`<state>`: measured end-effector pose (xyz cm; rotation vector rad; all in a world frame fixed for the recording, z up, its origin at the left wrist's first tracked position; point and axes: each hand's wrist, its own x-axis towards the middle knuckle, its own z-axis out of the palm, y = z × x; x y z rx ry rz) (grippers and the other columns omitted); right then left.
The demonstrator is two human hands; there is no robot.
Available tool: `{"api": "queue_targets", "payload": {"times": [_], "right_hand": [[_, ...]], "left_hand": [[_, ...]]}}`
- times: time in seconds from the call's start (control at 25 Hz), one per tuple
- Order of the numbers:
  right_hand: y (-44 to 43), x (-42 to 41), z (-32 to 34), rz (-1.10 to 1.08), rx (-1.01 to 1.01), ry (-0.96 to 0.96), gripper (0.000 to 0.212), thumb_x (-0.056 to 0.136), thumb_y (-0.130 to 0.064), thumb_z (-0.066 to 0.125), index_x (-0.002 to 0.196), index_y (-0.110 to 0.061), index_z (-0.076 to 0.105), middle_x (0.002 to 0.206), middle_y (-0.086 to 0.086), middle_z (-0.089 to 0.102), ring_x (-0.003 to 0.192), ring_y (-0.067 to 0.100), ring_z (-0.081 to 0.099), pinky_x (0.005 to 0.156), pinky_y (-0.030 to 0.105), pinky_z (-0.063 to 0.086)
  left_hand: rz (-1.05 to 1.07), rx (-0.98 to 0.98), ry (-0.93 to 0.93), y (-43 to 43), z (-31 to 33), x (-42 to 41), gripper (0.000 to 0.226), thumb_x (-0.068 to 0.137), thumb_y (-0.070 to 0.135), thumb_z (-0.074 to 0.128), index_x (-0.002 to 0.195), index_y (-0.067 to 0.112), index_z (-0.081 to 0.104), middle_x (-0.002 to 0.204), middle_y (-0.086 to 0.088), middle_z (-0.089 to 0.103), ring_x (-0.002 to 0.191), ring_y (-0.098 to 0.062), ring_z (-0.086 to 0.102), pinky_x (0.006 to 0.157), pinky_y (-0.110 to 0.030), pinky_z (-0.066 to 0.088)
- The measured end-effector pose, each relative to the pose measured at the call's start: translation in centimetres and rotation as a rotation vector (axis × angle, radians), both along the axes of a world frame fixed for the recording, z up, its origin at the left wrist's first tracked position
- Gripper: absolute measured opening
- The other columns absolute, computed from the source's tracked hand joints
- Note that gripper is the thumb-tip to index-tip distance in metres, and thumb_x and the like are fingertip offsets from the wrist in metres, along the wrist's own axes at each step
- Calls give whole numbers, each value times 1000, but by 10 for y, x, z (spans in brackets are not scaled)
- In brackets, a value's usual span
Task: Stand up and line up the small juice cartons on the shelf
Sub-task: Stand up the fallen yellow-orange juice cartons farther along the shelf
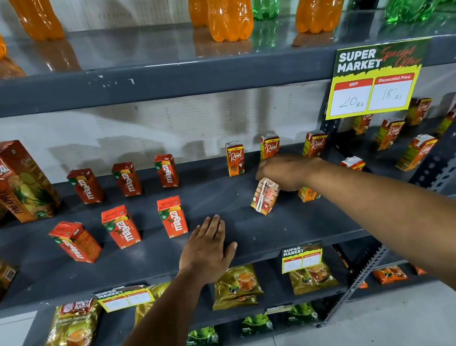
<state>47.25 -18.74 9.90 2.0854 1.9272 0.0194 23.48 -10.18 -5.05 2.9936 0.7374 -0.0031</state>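
Observation:
Several small red Maaza cartons stand in two rows on the grey shelf (253, 241), among them one at the front (172, 216). Small orange Real cartons stand along the back, such as this one (235, 158). My right hand (286, 171) grips the top of a tilted pale orange Real carton (265, 197), whose base touches the shelf. Another small carton (308, 194) shows partly under my right forearm. My left hand (208, 248) lies flat on the shelf's front part, fingers apart, holding nothing.
Big Real pineapple cartons (14, 182) stand at the left. Orange and green soda bottles (227, 10) fill the shelf above. A yellow price sign (374, 81) hangs at the upper right. Tea packets (237, 285) lie below. More cartons (415, 151) sit on the neighbouring shelf.

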Motion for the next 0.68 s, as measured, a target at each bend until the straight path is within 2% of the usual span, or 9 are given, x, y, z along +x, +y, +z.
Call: {"api": "queue_targets", "payload": {"times": [0.12,0.24,0.36,0.44,0.56,0.68], "right_hand": [[-3,-3,0,0,-1,-83,36,79,-20,71,114,-18,60,112,6,60,102,27,57,81,43,53],[-2,-15,-4,0,-28,-278,50,77,-30,72,122,-17,58,118,7,59,109,29,53,88,44,50],[9,-27,-12,-23,-129,-459,50,74,-34,75,119,-18,61,118,5,61,110,28,50,93,44,42],[18,-33,-19,-90,-203,-516,54,72,-38,76,121,-20,61,118,4,61,111,28,50,93,44,38],[23,-39,-23,-157,-263,-507,44,78,-42,69,117,-22,61,113,2,63,107,26,52,87,41,36],[21,-40,-14,-199,-191,-339,30,81,-35,65,105,-18,63,88,0,58,91,24,56,76,35,38]], "left_hand": [[4,6,-3,0,0,0,80,87,62,0,151,13,0,162,-4,-5,148,-17,-8,117,-34,-3],[6,5,-4,1,-1,0,78,90,61,4,151,13,0,162,-4,-4,148,-17,-8,117,-34,-3],[7,5,-7,0,-1,1,76,91,60,6,151,13,1,162,-4,-4,148,-17,-7,117,-33,-3],[8,7,-8,0,0,0,77,90,61,6,151,13,1,162,-4,-4,148,-17,-8,117,-33,-4],[10,7,-15,0,1,0,75,93,60,9,151,14,1,162,-4,-4,148,-17,-8,116,-33,-5],[8,4,-20,0,1,0,73,95,59,11,152,13,3,162,-4,-3,148,-18,-7,116,-33,-4]]}}
